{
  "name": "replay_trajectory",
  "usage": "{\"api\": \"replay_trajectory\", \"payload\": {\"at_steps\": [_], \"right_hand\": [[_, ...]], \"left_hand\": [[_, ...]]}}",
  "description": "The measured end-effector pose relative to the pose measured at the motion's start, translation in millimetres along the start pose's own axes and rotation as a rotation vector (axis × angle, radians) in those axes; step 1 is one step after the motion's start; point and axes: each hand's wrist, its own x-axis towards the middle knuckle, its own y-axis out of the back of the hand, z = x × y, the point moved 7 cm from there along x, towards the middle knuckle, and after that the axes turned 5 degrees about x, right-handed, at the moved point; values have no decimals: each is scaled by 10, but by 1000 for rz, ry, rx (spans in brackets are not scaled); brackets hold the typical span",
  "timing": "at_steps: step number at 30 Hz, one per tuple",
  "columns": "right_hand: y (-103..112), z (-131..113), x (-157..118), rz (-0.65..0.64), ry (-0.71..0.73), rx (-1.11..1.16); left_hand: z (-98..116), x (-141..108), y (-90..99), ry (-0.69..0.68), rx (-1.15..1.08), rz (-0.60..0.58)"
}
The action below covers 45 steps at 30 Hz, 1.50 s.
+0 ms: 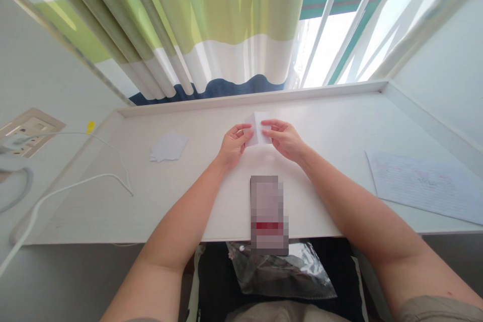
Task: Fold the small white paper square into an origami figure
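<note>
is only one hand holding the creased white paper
No, the left hand holds one side of the creased white paper and the right hand holds the other.

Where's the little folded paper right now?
In the head view, the folded paper is near the middle, held between the left hand and the right hand, over the white desk.

Folded paper (256, 136) over the desk (332, 126), between left hand (233, 147) and right hand (286, 140). Left of the paper: paper pile (168, 147), then cable (111, 175). Right: large sheet (426, 186). Before it: blurred-out object (266, 198). Behind: curtain (226, 10).
</note>
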Motion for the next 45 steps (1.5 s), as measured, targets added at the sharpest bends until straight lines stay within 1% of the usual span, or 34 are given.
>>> {"api": "replay_trajectory", "payload": {"at_steps": [5, 8, 12, 17, 20, 22, 26, 30, 34, 37, 42, 45], "right_hand": [[54, -47, 13, 47, 56, -37], [68, -48, 14, 58, 86, -75], [89, -36, 21, 82, 107, -99], [73, -8, 34, 69, 93, -40], [55, -7, 31, 57, 94, -37], [57, -11, 28, 63, 102, -53], [92, -25, 27, 97, 152, -156], [122, -17, 30, 120, 181, -287], [109, -36, 34, 96, 197, -271], [101, -70, 32, 82, 212, -283], [152, -111, 14, 126, 250, -525], [163, -133, 1, 136, 300, -614]], "left_hand": [[37, 28, 120, -64, 94, 96], [52, 36, 161, -76, 117, 120], [57, 42, 149, -69, 61, 112], [19, 46, 90, -36, -45, 85], [-10, 52, 71, -24, -43, 78], [-8, 55, 92, -43, -13, 102], [57, 42, 162, -128, 116, 165], [116, 29, 191, -182, 182, 178], [117, 48, 183, -186, 202, 145], [128, 55, 207, -201, 251, 156], [175, 52, 252, -250, 411, 188], [180, 61, 262, -258, 435, 184]]}}
